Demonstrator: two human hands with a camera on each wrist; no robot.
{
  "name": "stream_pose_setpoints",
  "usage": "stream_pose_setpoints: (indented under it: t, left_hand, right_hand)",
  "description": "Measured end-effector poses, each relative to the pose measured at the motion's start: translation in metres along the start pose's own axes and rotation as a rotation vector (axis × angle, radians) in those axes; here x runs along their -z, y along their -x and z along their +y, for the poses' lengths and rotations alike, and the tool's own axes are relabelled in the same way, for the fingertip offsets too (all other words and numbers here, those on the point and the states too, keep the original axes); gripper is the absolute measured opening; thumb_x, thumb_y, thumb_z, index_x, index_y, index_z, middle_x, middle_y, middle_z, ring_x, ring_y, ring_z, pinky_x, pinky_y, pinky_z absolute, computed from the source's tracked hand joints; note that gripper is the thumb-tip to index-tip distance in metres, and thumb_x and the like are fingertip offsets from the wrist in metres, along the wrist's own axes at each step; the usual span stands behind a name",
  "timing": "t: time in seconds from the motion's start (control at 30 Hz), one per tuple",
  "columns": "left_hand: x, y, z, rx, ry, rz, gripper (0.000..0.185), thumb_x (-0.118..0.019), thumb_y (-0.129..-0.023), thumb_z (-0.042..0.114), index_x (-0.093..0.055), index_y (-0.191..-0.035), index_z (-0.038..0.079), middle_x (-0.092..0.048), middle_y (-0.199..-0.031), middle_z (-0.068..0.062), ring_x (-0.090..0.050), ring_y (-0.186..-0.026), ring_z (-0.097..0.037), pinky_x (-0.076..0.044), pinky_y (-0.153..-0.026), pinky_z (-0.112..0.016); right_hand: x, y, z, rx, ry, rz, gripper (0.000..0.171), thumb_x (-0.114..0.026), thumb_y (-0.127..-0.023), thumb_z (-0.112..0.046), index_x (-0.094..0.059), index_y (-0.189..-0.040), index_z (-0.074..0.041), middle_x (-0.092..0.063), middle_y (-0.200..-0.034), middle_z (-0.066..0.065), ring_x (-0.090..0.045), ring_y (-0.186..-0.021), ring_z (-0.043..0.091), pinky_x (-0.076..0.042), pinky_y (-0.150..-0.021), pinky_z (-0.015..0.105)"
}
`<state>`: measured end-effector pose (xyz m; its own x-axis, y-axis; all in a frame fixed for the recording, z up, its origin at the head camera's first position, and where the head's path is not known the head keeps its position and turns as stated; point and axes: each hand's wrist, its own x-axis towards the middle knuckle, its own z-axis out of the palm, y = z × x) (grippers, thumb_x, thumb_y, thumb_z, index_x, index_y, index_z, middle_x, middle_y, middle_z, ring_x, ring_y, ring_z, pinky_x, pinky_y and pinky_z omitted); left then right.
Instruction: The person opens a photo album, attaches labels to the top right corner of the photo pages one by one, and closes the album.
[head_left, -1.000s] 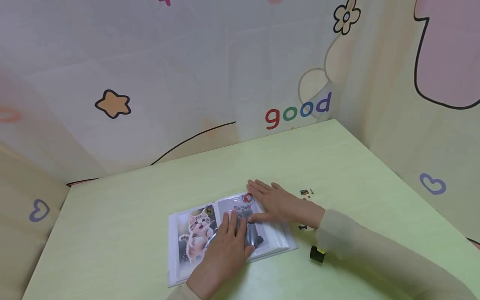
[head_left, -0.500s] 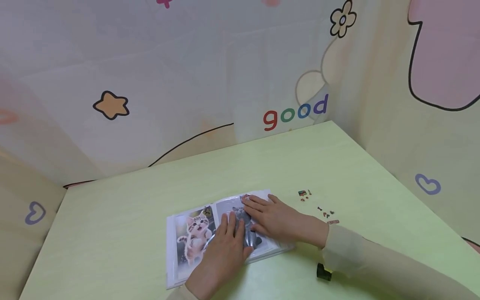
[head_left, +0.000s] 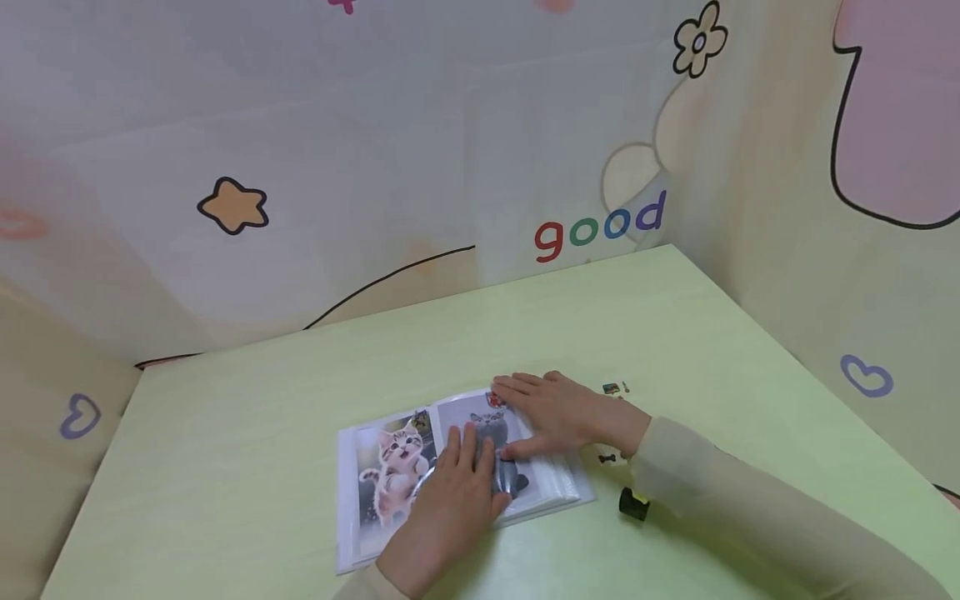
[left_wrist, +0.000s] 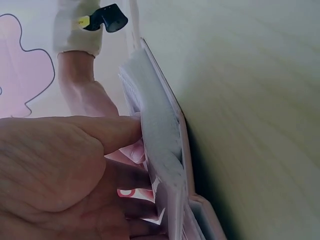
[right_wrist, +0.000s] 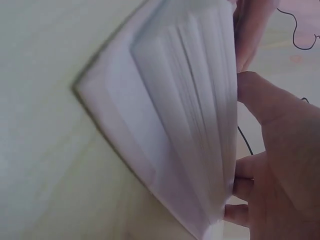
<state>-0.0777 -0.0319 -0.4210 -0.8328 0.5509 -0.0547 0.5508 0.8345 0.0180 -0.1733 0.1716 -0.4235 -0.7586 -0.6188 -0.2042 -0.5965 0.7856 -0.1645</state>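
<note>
An open photo album (head_left: 346, 500) lies on the table, with a striped kitten picture (head_left: 395, 467) on its left page. On the right page is a grey cat picture (head_left: 487, 423), partly hidden by both hands. My left hand (head_left: 452, 500) rests on the lower part of that page with its fingers extended. The right hand (head_left: 558, 414) lies across its upper right, fingers straight, thumb spread toward the left hand. A small red sticker (head_left: 496, 400) shows by the right fingertips. The right wrist view shows the album's stacked page edges (right_wrist: 195, 85) beneath that hand.
Small colourful stickers (head_left: 611, 388) lie on the table beyond the right forearm, and a dark bone-shaped one (head_left: 607, 459) is nearer. A black wrist device (head_left: 633, 504) juts below the right sleeve. Printed cloth walls (head_left: 360, 167) border the table (head_left: 225, 450).
My right hand slid down over the red sticker, then back up and outward, so the sticker shows again. The left hand keeps its place on the page.
</note>
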Motion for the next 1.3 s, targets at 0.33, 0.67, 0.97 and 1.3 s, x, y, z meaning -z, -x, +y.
stream_pose_setpoints:
  t: [0.33, 0.67, 0.97, 1.3]
  left_hand:
    - [-0.002, 0.001, -0.001, 0.016, 0.030, -0.016, 0.070, -0.056, -0.104, 0.046, -0.046, -0.152, -0.004, -0.035, -0.159, -0.031, -0.032, -0.148, -0.047, -0.030, -0.120, -0.048]
    - [-0.009, 0.005, -0.003, -0.003, 0.034, 0.028, 0.068, -0.056, -0.104, 0.044, -0.047, -0.151, -0.004, -0.036, -0.159, -0.030, -0.033, -0.148, -0.045, -0.032, -0.120, -0.045]
    - [-0.004, 0.002, -0.005, 0.010, 0.075, 0.024, 0.069, -0.059, -0.103, 0.044, -0.048, -0.150, -0.005, -0.037, -0.158, -0.031, -0.035, -0.147, -0.047, -0.034, -0.119, -0.047]
    - [0.000, -0.003, -0.016, 0.006, 0.180, 0.087, 0.069, -0.075, -0.093, 0.045, -0.058, -0.140, -0.002, -0.049, -0.148, -0.026, -0.046, -0.136, -0.042, -0.044, -0.111, -0.049]
  right_hand:
    - [0.001, 0.002, 0.000, 0.038, -0.030, 0.029, 0.099, -0.054, -0.094, -0.072, -0.027, -0.163, -0.007, -0.023, -0.170, 0.010, -0.021, -0.156, 0.033, -0.028, -0.118, 0.061]
    - [-0.010, 0.014, -0.014, 0.071, 0.188, 0.153, 0.086, -0.051, -0.100, -0.065, -0.036, -0.160, -0.006, -0.031, -0.167, 0.010, -0.023, -0.156, 0.030, -0.023, -0.120, 0.061]
    - [-0.009, 0.012, -0.009, 0.035, 0.086, 0.065, 0.084, -0.048, -0.101, -0.065, -0.027, -0.165, -0.013, -0.022, -0.171, 0.004, -0.018, -0.157, 0.033, -0.022, -0.120, 0.064]
    - [-0.005, 0.002, 0.002, 0.056, -0.033, 0.072, 0.092, -0.057, -0.095, -0.068, -0.033, -0.162, -0.010, -0.031, -0.167, 0.007, -0.032, -0.152, 0.032, -0.033, -0.114, 0.060]
